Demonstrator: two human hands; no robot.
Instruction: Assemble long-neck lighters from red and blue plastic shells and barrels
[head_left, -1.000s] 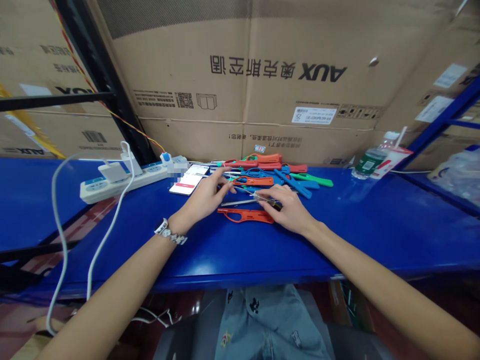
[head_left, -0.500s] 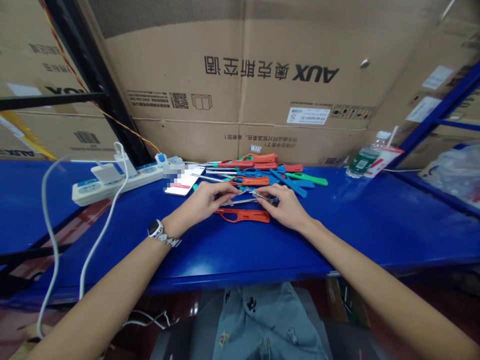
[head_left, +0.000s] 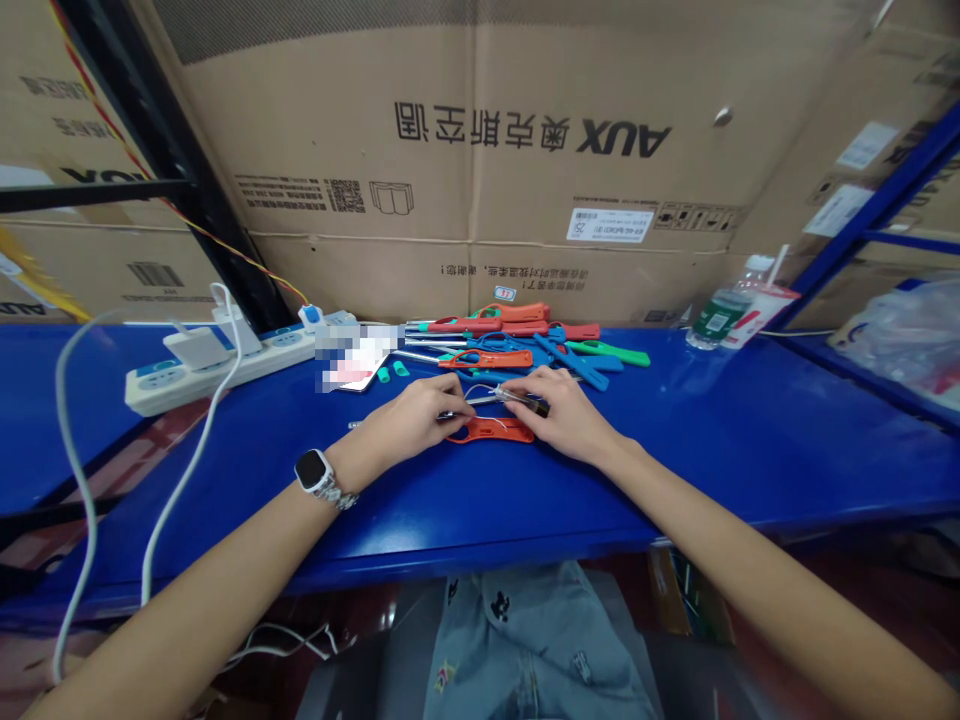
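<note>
My left hand [head_left: 424, 408], wearing a watch [head_left: 313, 470] at the wrist, is closed, with its fingertips pinched on a thin white wire [head_left: 480, 388]. My right hand [head_left: 566, 412] is closed around a small metallic piece with a dark end [head_left: 534, 404], whose exact kind is unclear. A slim silver shaft [head_left: 481, 400] bridges the space between both sets of fingertips. Just below them lies an orange lighter housing half [head_left: 501, 430] with a finger loop, partly covered by my left fingers. Beyond the hands is a pile of red, orange, blue and green lighter housings [head_left: 502, 357].
Left of the pile are a phone [head_left: 366, 362] and two small green caps [head_left: 400, 369]. A power strip [head_left: 289, 342] with plugs and white cables stands further left. At the back right are a bottle [head_left: 720, 310] and a carton [head_left: 761, 315]. Cardboard [head_left: 525, 60] walls the blue table [head_left: 637, 500].
My left hand has drawn slightly down and in, now overlapping the orange housing's loop. The silver shaft shows more clearly between the hands. The green caps came into view and the camera shifted slightly.
</note>
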